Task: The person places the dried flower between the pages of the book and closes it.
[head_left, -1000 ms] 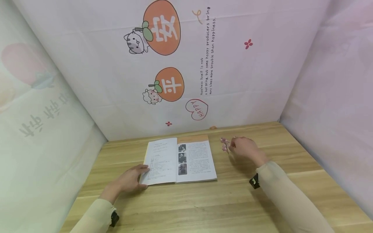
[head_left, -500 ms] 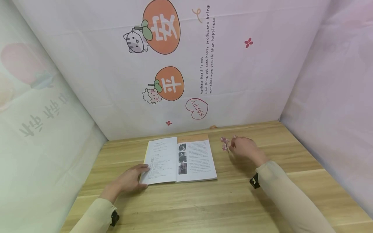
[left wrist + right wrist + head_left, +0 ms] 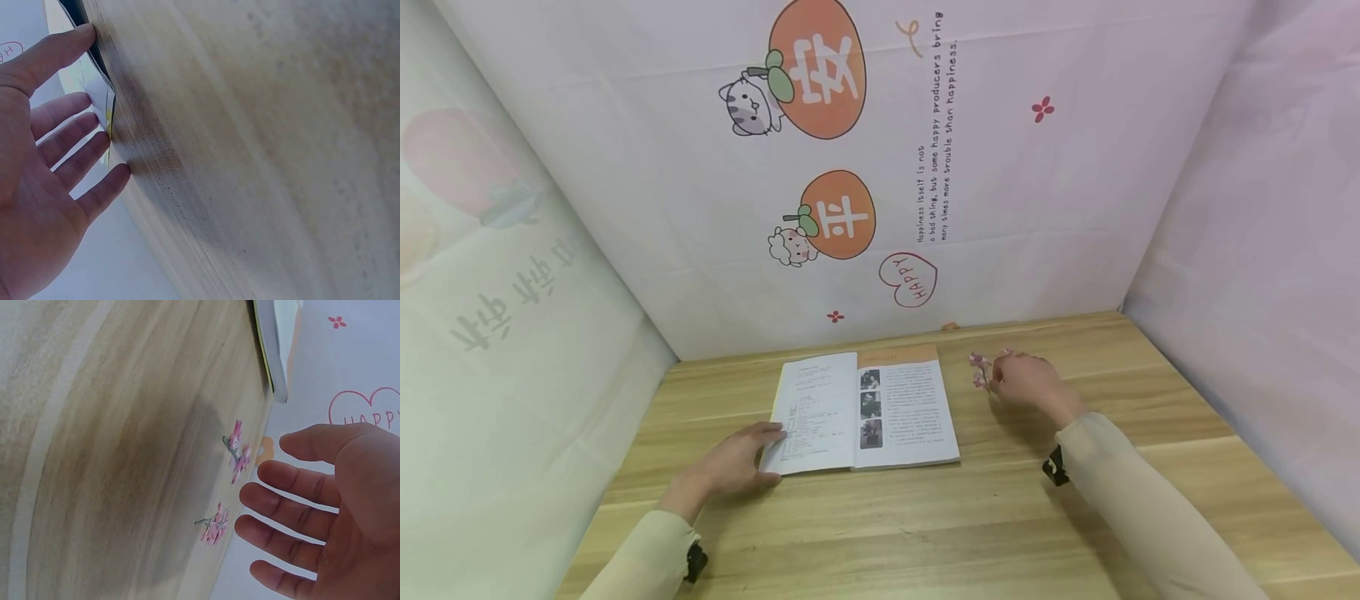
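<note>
An open book (image 3: pixel 906 412) lies on the wooden table, its left page printed with text and its right page bearing several dark photos. At the book's lower left corner rests my left hand (image 3: pixel 737 462). In the left wrist view the left hand (image 3: pixel 44 162) has its fingers spread and nearly straight, with the thumb by the book's edge. To the right of the book, my right hand (image 3: pixel 1028 383) is over small pink flowers (image 3: pixel 977 361), partly hiding them. The right wrist view shows flowers (image 3: pixel 237 453) apart from the loosely bent fingers of the right hand (image 3: pixel 325 512), which hold nothing.
A white printed cloth (image 3: pixel 985 167) hangs behind the table (image 3: pixel 880 533), and more cloth closes the left and right sides. Each wrist wears a black device (image 3: pixel 696 563) below a pale sleeve (image 3: pixel 1150 508).
</note>
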Tool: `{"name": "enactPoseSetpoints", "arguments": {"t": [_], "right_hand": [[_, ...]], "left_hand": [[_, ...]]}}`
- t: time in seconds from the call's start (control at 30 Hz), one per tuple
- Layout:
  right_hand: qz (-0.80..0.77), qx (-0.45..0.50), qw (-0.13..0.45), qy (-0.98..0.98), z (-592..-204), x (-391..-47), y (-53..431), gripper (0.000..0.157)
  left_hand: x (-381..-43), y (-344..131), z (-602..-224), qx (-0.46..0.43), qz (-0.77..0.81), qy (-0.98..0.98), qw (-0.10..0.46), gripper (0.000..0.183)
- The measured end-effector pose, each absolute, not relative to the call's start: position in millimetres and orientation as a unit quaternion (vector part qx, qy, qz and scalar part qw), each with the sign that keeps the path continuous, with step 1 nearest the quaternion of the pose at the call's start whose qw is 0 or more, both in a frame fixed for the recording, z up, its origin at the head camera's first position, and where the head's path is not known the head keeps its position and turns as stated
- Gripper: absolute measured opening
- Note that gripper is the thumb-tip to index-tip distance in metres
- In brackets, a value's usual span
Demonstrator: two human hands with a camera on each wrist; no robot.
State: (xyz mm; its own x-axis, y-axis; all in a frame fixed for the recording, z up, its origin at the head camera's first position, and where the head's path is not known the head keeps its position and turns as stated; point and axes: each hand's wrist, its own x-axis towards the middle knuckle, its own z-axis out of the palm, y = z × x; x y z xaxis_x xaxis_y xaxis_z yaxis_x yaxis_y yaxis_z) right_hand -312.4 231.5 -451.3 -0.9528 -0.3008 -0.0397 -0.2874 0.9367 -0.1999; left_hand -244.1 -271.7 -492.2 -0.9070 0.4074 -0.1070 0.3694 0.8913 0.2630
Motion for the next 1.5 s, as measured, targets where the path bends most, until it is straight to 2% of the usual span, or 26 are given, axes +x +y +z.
{"name": "enactPoseSetpoints", "arguments": {"t": [1.03, 1.5], "right_hand": [[-0.020, -0.161, 0.042, 0.986, -468, -327, 223, 0.021], [-0.008, -0.159, 0.021, 0.987, -474, -332, 221, 0.019]], "left_hand": [[-244, -273, -494, 0.195, 0.119, 0.970, 0.086, 0.073], [-244, -273, -494, 0.196, 0.120, 0.970, 0.083, 0.072]]}}
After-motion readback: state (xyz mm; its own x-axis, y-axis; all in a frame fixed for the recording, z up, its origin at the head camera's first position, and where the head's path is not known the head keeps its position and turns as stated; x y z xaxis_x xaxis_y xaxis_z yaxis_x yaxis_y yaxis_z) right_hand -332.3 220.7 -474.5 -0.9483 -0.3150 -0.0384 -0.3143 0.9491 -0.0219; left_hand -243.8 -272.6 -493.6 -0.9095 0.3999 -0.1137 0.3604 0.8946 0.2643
